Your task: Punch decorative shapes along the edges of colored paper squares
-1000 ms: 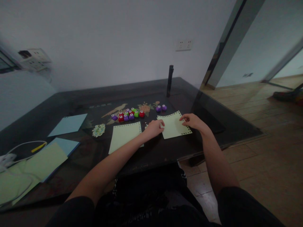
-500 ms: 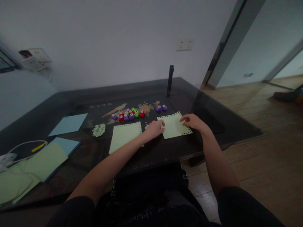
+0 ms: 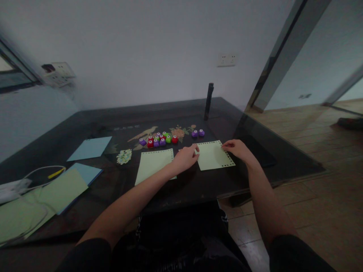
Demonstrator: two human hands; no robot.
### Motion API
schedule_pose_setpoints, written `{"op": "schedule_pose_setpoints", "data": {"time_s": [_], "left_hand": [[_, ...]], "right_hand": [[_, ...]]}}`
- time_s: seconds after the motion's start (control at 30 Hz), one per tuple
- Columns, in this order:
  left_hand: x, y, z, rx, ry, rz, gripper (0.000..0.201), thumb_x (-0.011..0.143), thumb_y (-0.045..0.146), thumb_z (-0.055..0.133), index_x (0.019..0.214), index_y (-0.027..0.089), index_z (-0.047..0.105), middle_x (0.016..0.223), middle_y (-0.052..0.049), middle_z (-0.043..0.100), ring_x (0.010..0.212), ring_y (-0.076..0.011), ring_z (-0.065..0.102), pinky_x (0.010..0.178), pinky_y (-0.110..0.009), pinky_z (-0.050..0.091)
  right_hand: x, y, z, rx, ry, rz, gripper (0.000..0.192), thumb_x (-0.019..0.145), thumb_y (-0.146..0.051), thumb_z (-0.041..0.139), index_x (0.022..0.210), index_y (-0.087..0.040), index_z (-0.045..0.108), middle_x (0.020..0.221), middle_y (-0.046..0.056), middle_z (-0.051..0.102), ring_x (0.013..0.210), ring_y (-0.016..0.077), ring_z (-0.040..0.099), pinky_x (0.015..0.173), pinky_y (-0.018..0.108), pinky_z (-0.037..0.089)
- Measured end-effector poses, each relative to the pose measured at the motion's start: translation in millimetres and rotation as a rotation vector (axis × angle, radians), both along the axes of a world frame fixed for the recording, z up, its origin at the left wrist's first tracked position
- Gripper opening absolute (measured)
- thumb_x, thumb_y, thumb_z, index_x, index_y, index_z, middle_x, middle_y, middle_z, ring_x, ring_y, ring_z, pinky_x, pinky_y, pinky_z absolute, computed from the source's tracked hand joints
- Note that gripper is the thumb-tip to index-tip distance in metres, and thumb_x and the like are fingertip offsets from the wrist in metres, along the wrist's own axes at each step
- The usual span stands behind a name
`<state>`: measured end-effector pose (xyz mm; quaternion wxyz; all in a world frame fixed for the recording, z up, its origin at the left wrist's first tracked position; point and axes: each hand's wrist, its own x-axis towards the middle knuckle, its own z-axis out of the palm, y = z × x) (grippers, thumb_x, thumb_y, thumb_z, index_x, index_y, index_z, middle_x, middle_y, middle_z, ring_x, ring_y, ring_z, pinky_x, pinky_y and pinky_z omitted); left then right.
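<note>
A pale green sheet of paper (image 3: pixel 212 158) with small holes punched along its edges lies in front of me on the dark table. My right hand (image 3: pixel 236 148) pinches its right edge near the upper corner. At the opposite edge, the curled fingers of my left hand (image 3: pixel 186 156) close on the paper's left side. A second pale green punched sheet (image 3: pixel 153 162) rests to the left, with my left wrist and forearm over its lower right corner. Behind the sheets sit several red, green and purple craft punches (image 3: pixel 162 142); two more purple punches (image 3: pixel 197 133) stand apart to the right.
On the left lie blue sheets (image 3: pixel 90 148), a stack of green and blue paper (image 3: pixel 65 187), a white cable with a yellow part (image 3: pixel 56 173) and a flowered cut-out (image 3: pixel 124 156). A black upright post (image 3: pixel 209 102) stands at the back, before the wall.
The view has shifted slightly, so everything appears lower and to the right. My right fingers have closed on the right edge of the sheet; my left hand stays at the left edge.
</note>
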<state>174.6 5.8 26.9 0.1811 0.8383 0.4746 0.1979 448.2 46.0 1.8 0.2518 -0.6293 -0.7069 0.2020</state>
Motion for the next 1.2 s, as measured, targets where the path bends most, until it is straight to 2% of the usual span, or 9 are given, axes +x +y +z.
{"op": "schedule_pose_setpoints", "data": {"time_s": [0.1, 0.2, 0.33, 0.43, 0.53, 0.67, 0.8, 1.2], "left_hand": [[-39, 1, 12.1, 0.052, -0.033, 0.034, 0.014, 0.084, 0.025, 0.048, 0.089, 0.019, 0.06, 0.077, -0.003, 0.067, 0.07, -0.015, 0.061, 0.065, -0.025, 0.044], [-96, 9, 13.9, 0.071, -0.017, 0.135, 0.015, 0.084, 0.025, 0.048, 0.085, 0.017, 0.06, 0.079, -0.003, 0.066, 0.072, -0.0145, 0.06, 0.068, -0.025, 0.045], [-161, 16, 3.5, 0.126, 0.055, 0.312, 0.016, 0.083, 0.026, 0.048, 0.083, 0.018, 0.062, 0.084, -0.004, 0.066, 0.076, -0.0169, 0.06, 0.075, -0.03, 0.046], [-185, 16, -6.1, 0.139, 0.06, 0.327, 0.016, 0.082, 0.025, 0.049, 0.088, 0.019, 0.062, 0.096, -0.006, 0.066, 0.09, -0.0191, 0.06, 0.084, -0.031, 0.046], [-193, 15, -14.1, 0.135, 0.131, 0.28, 0.025, 0.08, 0.03, 0.054, 0.101, 0.018, 0.061, 0.108, -0.009, 0.064, 0.104, -0.0222, 0.056, 0.094, -0.035, 0.041], [-194, 14, -21.4, 0.114, 0.202, 0.233, 0.048, 0.078, 0.044, 0.058, 0.117, 0.016, 0.057, 0.119, -0.012, 0.057, 0.11, -0.0257, 0.052, 0.097, -0.038, 0.038], [-191, 12, -23.0, 0.099, 0.285, 0.243, 0.059, 0.073, 0.049, 0.063, 0.12, 0.015, 0.057, 0.12, -0.015, 0.054, 0.109, -0.0285, 0.051, 0.095, -0.038, 0.038], [-186, 10, -17.0, 0.124, 0.324, 0.231, 0.048, 0.073, 0.046, 0.065, 0.111, 0.018, 0.062, 0.113, -0.011, 0.058, 0.103, -0.0257, 0.054, 0.091, -0.036, 0.04]], "right_hand": [[-8, -2, 8.2, 0.053, 0.036, -0.026, 0.02, 0.074, -0.03, 0.06, 0.08, -0.014, 0.071, 0.076, 0.008, 0.069, 0.071, 0.0186, 0.06, 0.066, 0.029, 0.043], [-29, -8, 22.9, 0.104, 0.048, 0.005, 0.019, 0.076, -0.031, 0.06, 0.08, -0.016, 0.071, 0.077, 0.007, 0.07, 0.072, 0.0194, 0.061, 0.067, 0.03, 0.044], [-83, -15, 43.6, 0.16, 0.029, 0.18, 0.015, 0.079, -0.027, 0.058, 0.08, -0.019, 0.071, 0.081, 0.006, 0.07, 0.075, 0.0184, 0.06, 0.071, 0.03, 0.044], [-137, -14, 49.7, 0.141, -0.04, 0.321, 0.014, 0.081, -0.024, 0.058, 0.084, -0.018, 0.07, 0.084, 0.006, 0.07, 0.075, 0.0175, 0.06, 0.069, 0.028, 0.043], [-186, -9, 45.1, 0.109, -0.198, 0.432, 0.017, 0.082, -0.03, 0.06, 0.09, -0.019, 0.07, 0.087, 0.007, 0.068, 0.078, 0.0192, 0.06, 0.07, 0.03, 0.043], [-223, -4, 31.2, 0.14, -0.371, 0.47, 0.035, 0.082, -0.042, 0.06, 0.107, -0.018, 0.065, 0.113, 0.014, 0.06, 0.105, 0.028, 0.054, 0.082, 0.036, 0.044], [-231, -6, 20.0, 0.149, -0.476, 0.475, 0.043, 0.083, -0.048, 0.057, 0.112, -0.017, 0.063, 0.118, 0.016, 0.054, 0.114, 0.0315, 0.046, 0.088, 0.04, 0.042], [-231, -15, 15.0, 0.257, -0.551, 0.428, 0.036, 0.085, -0.042, 0.057, 0.109, -0.016, 0.063, 0.112, 0.013, 0.059, 0.108, 0.0276, 0.052, 0.083, 0.036, 0.045]]}}
